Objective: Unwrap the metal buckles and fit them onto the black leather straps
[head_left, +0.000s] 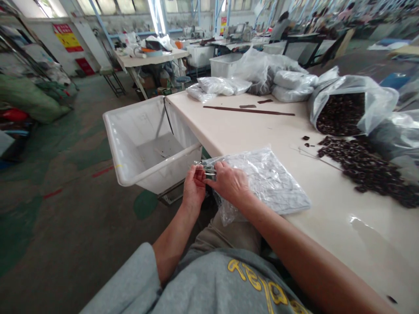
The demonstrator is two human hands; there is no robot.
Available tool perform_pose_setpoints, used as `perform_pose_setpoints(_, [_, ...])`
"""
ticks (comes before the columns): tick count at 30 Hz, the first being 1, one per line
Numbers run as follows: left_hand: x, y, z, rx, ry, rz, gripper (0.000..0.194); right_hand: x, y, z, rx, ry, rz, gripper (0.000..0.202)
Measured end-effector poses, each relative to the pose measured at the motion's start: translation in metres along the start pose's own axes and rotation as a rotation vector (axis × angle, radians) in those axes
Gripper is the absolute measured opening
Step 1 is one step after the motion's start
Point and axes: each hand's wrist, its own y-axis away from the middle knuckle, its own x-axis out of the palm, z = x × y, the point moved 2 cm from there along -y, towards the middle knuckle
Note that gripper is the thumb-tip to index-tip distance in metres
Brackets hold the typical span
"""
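A clear plastic bag with flat, pale contents lies on the near edge of the table, its open-looking end crumpled toward my hands. My left hand is closed, with its curled fingertips pinching the bag's loose film at the corner. Close beside it, my right hand is closed too, resting over the bag's left end. From its fingers a slim shiny metal tool points toward my left hand; its exact kind is too small to make out. Part of the film hangs down over my lap.
A white plastic bin stands against the table's left side. On the table are a brown strip, a heap of small dark pieces, an open bag of such pieces, and several filled plastic bags at the back.
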Motion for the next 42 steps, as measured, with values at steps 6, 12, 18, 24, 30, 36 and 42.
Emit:
perform_pose_setpoints(6, [0.000, 0.003, -0.001, -0.005, 0.034, -0.039, 0.019, 0.000, -0.005, -0.009, 0.009, -0.080, 0.037, 0.018])
perform_pose_setpoints(12, [0.007, -0.005, 0.001, -0.076, 0.080, -0.139, 0.017, -0.002, -0.006, -0.031, 0.041, -0.492, -0.041, 0.018])
perform_pose_setpoints(18, [0.010, -0.032, 0.009, -0.188, 0.062, -0.197, 0.027, 0.005, -0.003, -0.044, 0.081, -0.777, -0.019, 0.017])
perform_pose_setpoints(24, [-0.002, -0.042, 0.016, -0.227, 0.016, -0.234, 0.033, 0.011, 0.000, -0.049, 0.104, -0.868, -0.040, 0.019])
perform_pose_setpoints(30, [0.002, -0.026, 0.001, -0.079, 0.014, -0.192, 0.025, 0.004, -0.001, -0.058, 0.066, -1.003, 0.048, 0.033])
perform_pose_setpoints(36, [0.005, -0.013, -0.001, 0.045, 0.018, -0.108, 0.027, -0.025, -0.021, -0.047, -0.056, -0.533, -0.116, 0.039])
perform_pose_setpoints(42, [0.004, -0.004, -0.003, 0.092, -0.006, -0.044, 0.024, -0.014, -0.042, -0.014, -0.192, 0.023, 0.041, 0.028])
